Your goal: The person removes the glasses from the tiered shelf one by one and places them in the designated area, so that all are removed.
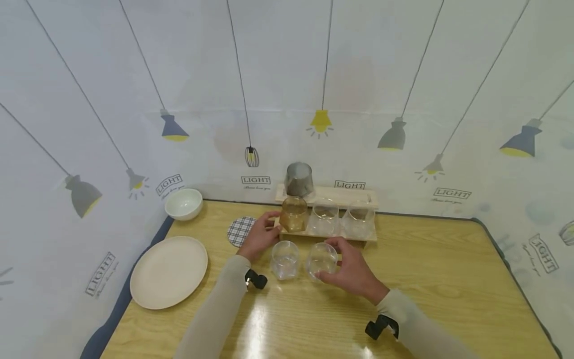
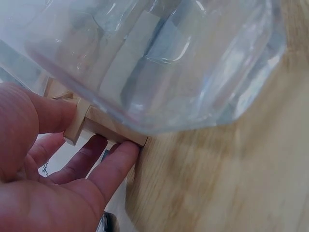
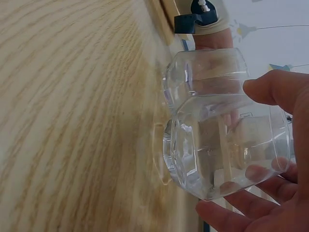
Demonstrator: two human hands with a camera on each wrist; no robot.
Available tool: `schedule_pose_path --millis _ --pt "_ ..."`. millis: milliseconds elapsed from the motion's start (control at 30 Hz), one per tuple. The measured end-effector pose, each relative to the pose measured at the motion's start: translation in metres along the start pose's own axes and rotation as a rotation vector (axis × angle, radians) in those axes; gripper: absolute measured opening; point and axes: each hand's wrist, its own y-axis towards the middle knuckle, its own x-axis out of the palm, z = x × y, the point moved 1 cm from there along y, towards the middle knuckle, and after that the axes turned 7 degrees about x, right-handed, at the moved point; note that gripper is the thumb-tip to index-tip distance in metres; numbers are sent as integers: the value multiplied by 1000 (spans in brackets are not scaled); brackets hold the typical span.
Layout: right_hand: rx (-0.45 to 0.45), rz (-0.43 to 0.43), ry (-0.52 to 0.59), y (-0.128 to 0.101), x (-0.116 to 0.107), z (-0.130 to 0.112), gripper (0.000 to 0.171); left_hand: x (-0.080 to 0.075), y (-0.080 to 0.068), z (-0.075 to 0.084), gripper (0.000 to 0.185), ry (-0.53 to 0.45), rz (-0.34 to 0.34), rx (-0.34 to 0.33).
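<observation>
The right hand [image 1: 350, 271] is curling its fingers and thumb round a clear glass [image 1: 321, 260] that is standing on the table [image 1: 448, 294]. Just to the left of that grip a second clear glass [image 1: 284, 259] is standing. Beyond it, the left hand [image 1: 259, 238] is holding nothing, its straight fingers [image 2: 108, 166] touching the end of the wooden rack [image 1: 332, 195], where an amber glass [image 1: 293, 213] is sitting.
</observation>
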Motion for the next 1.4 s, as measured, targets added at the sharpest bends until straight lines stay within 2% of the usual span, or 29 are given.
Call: schedule_pose_path --millis 367,700,800,1067,1233,1400 --pt "-10 -13 -66 0 3 9 77 0 0 1 47 4 -2 -7" --pt "-11 -39 -77 -1 2 10 83 1 -3 3 47 -1 6 -5" --pt "-21 -34 -84 -1 -1 9 79 1 -3 2 47 -14 -1 -7" --pt "-129 24 -85 3 -20 -10 61 1 -2 1 47 -17 -2 -3" --pt "-194 72 -41 12 -31 -25 47 1 -3 3 48 -5 1 -5" --pt "-256 132 -21 22 -37 -40 42 1 -3 3 48 4 -6 -5"
